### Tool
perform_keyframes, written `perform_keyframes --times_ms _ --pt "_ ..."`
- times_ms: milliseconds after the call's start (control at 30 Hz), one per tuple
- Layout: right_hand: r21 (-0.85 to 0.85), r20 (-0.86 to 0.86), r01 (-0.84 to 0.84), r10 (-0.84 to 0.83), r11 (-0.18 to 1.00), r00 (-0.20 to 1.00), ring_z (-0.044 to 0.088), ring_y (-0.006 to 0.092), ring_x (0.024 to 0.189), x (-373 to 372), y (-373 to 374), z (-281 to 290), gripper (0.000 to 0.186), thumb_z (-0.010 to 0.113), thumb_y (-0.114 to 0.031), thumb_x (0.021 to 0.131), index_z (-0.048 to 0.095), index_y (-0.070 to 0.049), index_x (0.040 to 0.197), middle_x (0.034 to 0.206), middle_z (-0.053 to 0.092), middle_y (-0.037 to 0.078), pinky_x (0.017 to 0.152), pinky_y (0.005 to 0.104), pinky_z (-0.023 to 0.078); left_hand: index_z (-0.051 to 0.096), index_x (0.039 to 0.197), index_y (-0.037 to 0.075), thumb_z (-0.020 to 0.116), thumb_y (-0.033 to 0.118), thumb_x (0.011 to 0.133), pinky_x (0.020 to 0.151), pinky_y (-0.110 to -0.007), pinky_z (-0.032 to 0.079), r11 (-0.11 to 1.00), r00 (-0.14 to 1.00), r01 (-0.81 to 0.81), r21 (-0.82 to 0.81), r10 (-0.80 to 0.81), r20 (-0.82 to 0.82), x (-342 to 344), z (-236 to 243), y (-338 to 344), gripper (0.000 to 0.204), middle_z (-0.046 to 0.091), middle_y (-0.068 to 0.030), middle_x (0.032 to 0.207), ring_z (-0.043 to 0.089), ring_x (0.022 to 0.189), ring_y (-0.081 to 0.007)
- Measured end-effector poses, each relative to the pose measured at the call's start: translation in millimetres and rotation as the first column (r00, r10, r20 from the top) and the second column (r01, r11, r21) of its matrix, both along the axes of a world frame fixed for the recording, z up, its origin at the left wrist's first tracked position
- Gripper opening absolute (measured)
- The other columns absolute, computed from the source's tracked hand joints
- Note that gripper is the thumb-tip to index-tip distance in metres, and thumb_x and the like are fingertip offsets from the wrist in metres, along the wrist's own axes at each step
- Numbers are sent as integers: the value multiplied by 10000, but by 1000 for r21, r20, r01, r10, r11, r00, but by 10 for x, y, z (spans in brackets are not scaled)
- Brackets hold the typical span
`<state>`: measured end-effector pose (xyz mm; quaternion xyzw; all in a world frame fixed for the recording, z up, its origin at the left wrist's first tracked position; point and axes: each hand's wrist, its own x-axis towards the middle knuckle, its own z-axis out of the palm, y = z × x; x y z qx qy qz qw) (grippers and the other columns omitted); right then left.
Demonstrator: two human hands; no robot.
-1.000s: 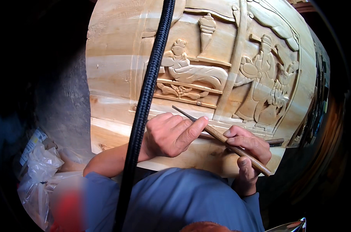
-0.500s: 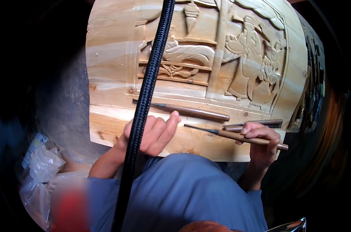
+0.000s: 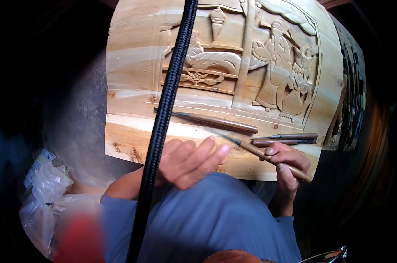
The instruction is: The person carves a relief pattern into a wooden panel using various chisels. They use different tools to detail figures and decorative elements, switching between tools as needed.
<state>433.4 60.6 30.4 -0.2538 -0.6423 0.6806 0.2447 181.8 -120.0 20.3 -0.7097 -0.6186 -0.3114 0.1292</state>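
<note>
A pale wooden panel carved in relief with figures lies before me. My right hand, at the panel's near right edge, grips the brown wooden handle of a carving chisel. Its slim blade points up and left, and the tip is smeared by motion. My left hand hovers by the near edge, fingers stretched out and somewhat blurred, with nothing seen in it. Beyond the hands another chisel rests on the wood. Two more chisels lie side by side just past my right hand.
A black braided cable crosses the view from top to bottom, hiding part of the panel and my left wrist. Several dark tools lie along the far right. On the lower left sit a clear plastic bag and a blurred red thing.
My left hand has moved right and its fingers have straightened. The chisel in my right hand has tilted more steeply, handle end lower. The panel appears slightly shifted in view.
</note>
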Motion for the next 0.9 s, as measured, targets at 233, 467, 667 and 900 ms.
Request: perform_keyframes --times_ms 233,467,667,900 --pt "664 -6 -92 128 742 992 791 238 743 -682 -3 367 145 795 43 818 746 -40 926 857 791 127 628 309 620 681 1428 -61 734 68 841 493 -313 407 998 991 52 -47 -46 123 -196 -364 388 603 529 -12 678 513 556 -132" --pt "776 138 -202 152 598 979 802 230 796 -1037 25 482 199 823 44 828 725 -52 973 958 814 115 585 306 589 726 1317 -38 806 30 834 585 -342 582 998 913 52 28 -59 405 -388 -652 552 495 761 -99 825 747 682 -220" --pt "780 294 -378 242 499 925 809 259 823 -1292 150 598 195 808 25 805 715 -42 962 991 814 141 571 316 575 707 1353 -29 807 -46 833 627 -369 629 999 840 0 40 -22 542 -470 -724 634 529 786 -131 872 788 732 -271" --pt "752 345 -463 319 469 883 799 293 753 -1502 238 694 190 794 42 805 667 -6 938 905 785 196 622 348 620 687 1372 -41 789 -58 836 640 -376 643 1000 798 7 -8 -1 603 -466 -738 569 546 794 -157 903 794 745 -285"
